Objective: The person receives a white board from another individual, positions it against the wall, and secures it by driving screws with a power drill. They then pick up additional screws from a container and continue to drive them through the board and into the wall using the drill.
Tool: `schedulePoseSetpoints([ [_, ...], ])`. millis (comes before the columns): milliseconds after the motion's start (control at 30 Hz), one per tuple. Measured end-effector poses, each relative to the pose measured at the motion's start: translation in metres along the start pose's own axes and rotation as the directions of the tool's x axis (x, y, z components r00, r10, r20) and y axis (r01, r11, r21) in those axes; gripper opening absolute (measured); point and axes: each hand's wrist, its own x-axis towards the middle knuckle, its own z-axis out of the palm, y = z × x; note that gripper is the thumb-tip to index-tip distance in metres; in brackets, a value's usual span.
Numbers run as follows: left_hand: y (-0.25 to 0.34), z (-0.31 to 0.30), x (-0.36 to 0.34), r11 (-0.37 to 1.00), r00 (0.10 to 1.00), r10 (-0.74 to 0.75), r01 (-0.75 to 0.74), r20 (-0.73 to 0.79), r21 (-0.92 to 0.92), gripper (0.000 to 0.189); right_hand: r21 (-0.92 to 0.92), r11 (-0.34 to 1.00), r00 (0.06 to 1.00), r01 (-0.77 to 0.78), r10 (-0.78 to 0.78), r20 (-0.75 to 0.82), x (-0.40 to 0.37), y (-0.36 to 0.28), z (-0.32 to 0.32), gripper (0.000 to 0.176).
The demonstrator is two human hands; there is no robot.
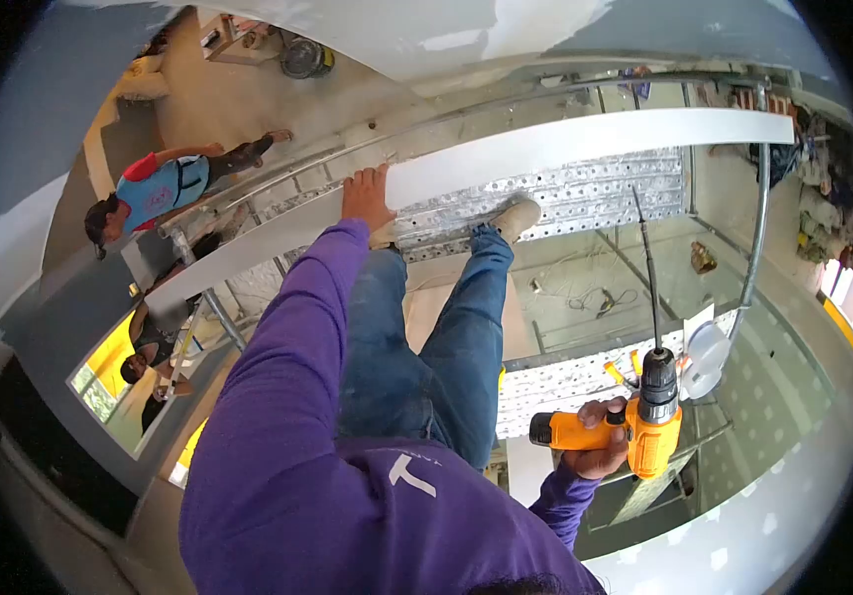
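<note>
Orange-and-black drill (pixel 654 436) with a long, thin bit (pixel 652 273), gripped by the right hand (pixel 600 438); left hand (pixel 368 196), arm outstretched, grips the white board (pixel 595 145) along the perforated platform (pixel 595 190)'s edge.

The shirt (pixel 297 516) is purple, with a white T (pixel 412 476) and small pale lettering beside that letter. The jeans (pixel 461 337) are mid blue, and the shoe (pixel 519 219) is beige. The board (pixel 595 142) is plain white. The drill (pixel 652 441) is orange with a black chuck (pixel 658 382) and a black butt; its bit (pixel 650 260) is dark. The deck (pixel 585 188) is silvery grey, patterned with rows of round holes, and the rail (pixel 761 208) is dull grey. A co-worker's top (pixel 154 193) is light blue with a red shoulder. The green wall (pixel 773 397) carries pale patches. The blurred pile (pixel 823 188) at the far right seems mostly brown and grey-green.
</note>
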Motion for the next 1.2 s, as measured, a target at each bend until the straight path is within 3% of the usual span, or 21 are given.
schedulePoseSetpoints([
  [233,0.002,-0.078,-0.064,0.996,0.997,0.075,-0.077,-0.031,-0.047,0.094,0.164,0.983,0.982,0.088,-0.113,0.151,0.003,-0.047,0.035,0.056],
  [433,-0.009,-0.126,-0.134,0.988,0.952,0.147,-0.154,-0.27,-0.006,0.096,0.27,0.932,0.879,0.242,-0.328,0.345,0.006,-0.073,0.048,0.052],
  [667,-0.034,-0.166,-0.19,0.983,0.878,0.183,-0.171,-0.442,0.067,0.093,0.409,0.849,0.789,0.336,-0.49,0.37,0.009,-0.065,0.055,0.052],
  [800,-0.049,-0.205,-0.214,0.972,0.8,0.228,-0.214,-0.555,0.091,0.092,0.374,0.823,0.757,0.428,-0.552,0.351,0.002,-0.071,0.068,0.05],
  [833,-0.052,-0.222,-0.227,0.975,0.805,0.224,-0.188,-0.55,0.121,0.088,0.442,0.851,0.796,0.283,-0.466,0.386,0.014,-0.062,0.039,0.046],
  [900,-0.07,-0.23,-0.241,0.972,0.766,0.233,-0.209,-0.599,0.11,0.084,0.468,0.811,0.823,0.351,-0.505,0.259,-0.019,-0.076,0.075,0.042],
  [933,-0.08,-0.239,-0.245,0.981,0.819,0.18,-0.189,-0.545,0.04,0.083,0.448,0.791,0.806,0.416,-0.549,0.22,-0.029,-0.082,0.086,0.042],
  [967,-0.09,-0.25,-0.254,0.986,0.808,0.156,-0.159,-0.568,0.045,0.084,0.426,0.765,0.788,0.483,-0.592,0.171,-0.036,-0.087,0.092,0.042],
  [1033,-0.092,-0.292,-0.262,0.989,0.813,0.142,-0.146,-0.564,0.038,0.091,0.396,0.759,0.783,0.517,-0.606,0.139,-0.035,-0.101,0.092,0.043],
  [1100,-0.123,-0.318,-0.274,0.994,0.811,0.081,-0.025,-0.58,0.104,0.102,0.374,0.755,0.774,0.539,-0.619,0.133,-0.053,-0.113,0.105,0.042],
  [1167,-0.133,-0.371,-0.305,0.982,0.758,0.179,-0.096,-0.627,0.165,0.095,0.403,0.729,0.769,0.553,-0.633,0.088,-0.072,-0.13,0.126,0.04],
  [1200,-0.122,-0.42,-0.327,0.913,0.635,0.364,-0.1,-0.681,0.395,0.08,0.412,0.72,0.762,0.559,-0.642,0.088,-0.08,-0.137,0.134,0.04],
])
